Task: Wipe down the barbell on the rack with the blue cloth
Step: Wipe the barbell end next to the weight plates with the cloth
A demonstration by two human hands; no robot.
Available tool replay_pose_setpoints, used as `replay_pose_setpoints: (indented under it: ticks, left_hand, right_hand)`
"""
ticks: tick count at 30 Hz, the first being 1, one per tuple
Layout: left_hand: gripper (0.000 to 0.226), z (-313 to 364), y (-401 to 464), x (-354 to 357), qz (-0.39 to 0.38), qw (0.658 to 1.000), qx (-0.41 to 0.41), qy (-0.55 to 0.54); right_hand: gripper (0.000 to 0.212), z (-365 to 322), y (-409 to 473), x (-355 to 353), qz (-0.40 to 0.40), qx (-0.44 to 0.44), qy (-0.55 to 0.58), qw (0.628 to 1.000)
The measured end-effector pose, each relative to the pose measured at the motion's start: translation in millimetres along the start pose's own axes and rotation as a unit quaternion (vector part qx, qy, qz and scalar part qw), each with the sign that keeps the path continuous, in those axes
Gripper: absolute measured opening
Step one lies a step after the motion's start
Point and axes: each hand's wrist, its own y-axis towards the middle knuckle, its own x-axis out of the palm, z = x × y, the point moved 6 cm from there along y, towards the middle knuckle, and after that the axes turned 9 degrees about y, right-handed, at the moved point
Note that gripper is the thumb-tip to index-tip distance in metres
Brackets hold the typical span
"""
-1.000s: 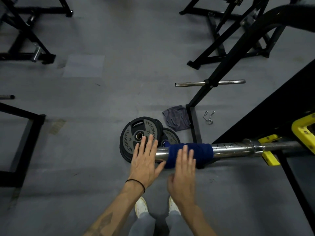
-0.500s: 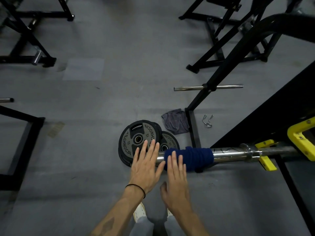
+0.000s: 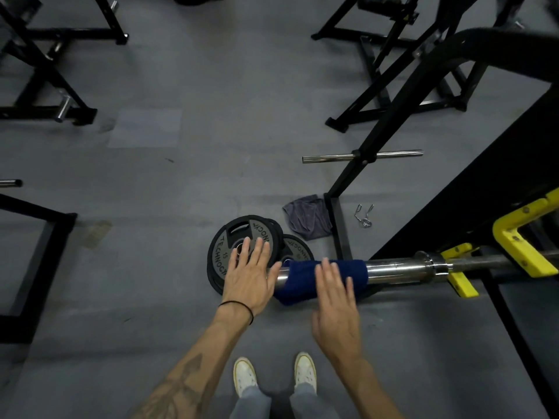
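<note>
**Cloth rolls back out along the sleeve**

Spreading again, the blue cloth now covers more of the chrome sleeve than half a second ago, when it sat bunched near the tip. The barbell lies across the rack's yellow hooks, its free end at lower centre. Right hand is flat, fingers straight on the cloth, rolling rather than gripping (blurred, so it's mid-stroke). Left hand is flat too, fingers spread, holding nothing, its thumb side just beside the bare sleeve end; contact I cannot tell. So only the sleeve is getting wiped; the shaft past the collar looks untouched. Below on the floor: weight plates under the bar end, a grey rag beside the black upright's foot, a spring clip beyond. Nothing blocks the stroke until the collar and hooks.
</note>
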Motion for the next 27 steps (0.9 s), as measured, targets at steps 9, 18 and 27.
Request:
replay_pose_setpoints:
  ticks: [9,18,27]
  left_hand:
    - [0.076,17,-18,5,0.027,0.998,-0.026,-0.053]
    - [0.08,16,-18,10,0.03,0.999,-0.01,-0.029]
    - [0.079,17,-17,8,0.037,0.999,-0.013,-0.03]
  right_hand:
    - [0.111,-7,-11,8,-0.03,-0.088,-0.032,0.995]
    - [0.124,-30,-13,25,-0.028,-0.069,-0.001,0.997]
    - [0.118,-20,-14,20,-0.014,-0.086,-0.028,0.996]
